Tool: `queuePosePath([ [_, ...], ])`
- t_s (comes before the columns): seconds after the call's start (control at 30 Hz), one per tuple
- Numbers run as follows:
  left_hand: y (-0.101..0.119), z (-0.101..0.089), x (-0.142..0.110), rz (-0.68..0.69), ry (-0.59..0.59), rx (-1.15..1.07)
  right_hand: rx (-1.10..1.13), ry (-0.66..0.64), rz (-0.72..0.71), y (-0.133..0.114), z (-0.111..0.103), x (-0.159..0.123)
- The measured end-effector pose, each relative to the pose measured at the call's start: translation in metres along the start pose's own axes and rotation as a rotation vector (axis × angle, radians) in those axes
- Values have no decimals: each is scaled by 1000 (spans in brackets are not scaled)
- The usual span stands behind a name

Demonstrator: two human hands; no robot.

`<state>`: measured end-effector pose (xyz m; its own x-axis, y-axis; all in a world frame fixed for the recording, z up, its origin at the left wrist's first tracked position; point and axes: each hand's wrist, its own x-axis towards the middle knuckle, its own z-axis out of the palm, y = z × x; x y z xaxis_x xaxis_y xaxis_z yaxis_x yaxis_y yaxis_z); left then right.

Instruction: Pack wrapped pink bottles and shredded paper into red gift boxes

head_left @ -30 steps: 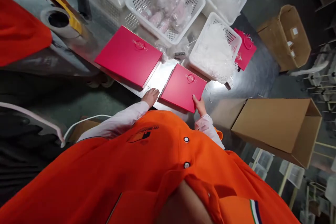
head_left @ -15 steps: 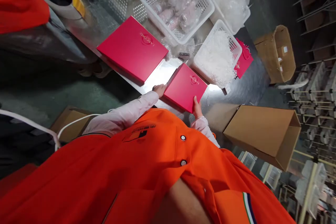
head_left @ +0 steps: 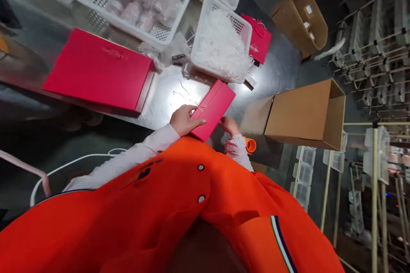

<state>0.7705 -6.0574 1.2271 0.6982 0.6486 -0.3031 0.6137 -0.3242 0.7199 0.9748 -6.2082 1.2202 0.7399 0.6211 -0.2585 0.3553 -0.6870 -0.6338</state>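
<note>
A small pink-red gift box (head_left: 217, 108) is tilted up near the front edge of the metal table. My left hand (head_left: 185, 120) grips its left end, thumb across the near face and fingers behind. My right hand (head_left: 230, 126) is just right of the box's lower edge, its fingers curled; whether they hold anything is hidden. Thin strands lie on the table beside the box. To the left lies a larger pink-red gift box (head_left: 99, 70) with its lid on. Behind the small box stands a white basket of shredded paper filler (head_left: 221, 42).
A white basket (head_left: 177, 13) of plastic-wrapped pink items stands at the back left. A red gift bag (head_left: 258, 40) lies behind the shredded filler. An open cardboard carton (head_left: 296, 115) is at the right, another carton (head_left: 283, 19) farther back. An orange tape roll (head_left: 250, 145) is near my right sleeve.
The small gift box has gone from lying flat, lid up, to tilted. My left hand has moved onto its end; my right hand has left its lid. The view has shifted.
</note>
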Motion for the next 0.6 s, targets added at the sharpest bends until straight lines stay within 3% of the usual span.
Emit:
queuePosePath([
  [0.07, 7, -6, -1, 45, -70, 159, -135, 39, -36, -13, -21, 13],
  [0.13, 12, -18, 0, 88, -142, 334, -275, 25, -250, -35, -32, 25],
  [0.23, 20, -41, 8, 120, -149, 536, -357, -197, -660, -71, -21, 35],
  [0.3, 24, -51, 18, 181, -85, 514, -374, -326, -795, -86, -4, 36],
  [0.4, 21, -56, 35, 291, -156, 307, -367, -325, -799, -89, 16, 35],
  [0.47, 16, -54, 42, 269, -240, 245, -351, -299, -785, -84, 19, 36],
  [0.6, 18, -56, 40, 194, -237, 422, -326, -232, -784, -83, 15, 30],
])
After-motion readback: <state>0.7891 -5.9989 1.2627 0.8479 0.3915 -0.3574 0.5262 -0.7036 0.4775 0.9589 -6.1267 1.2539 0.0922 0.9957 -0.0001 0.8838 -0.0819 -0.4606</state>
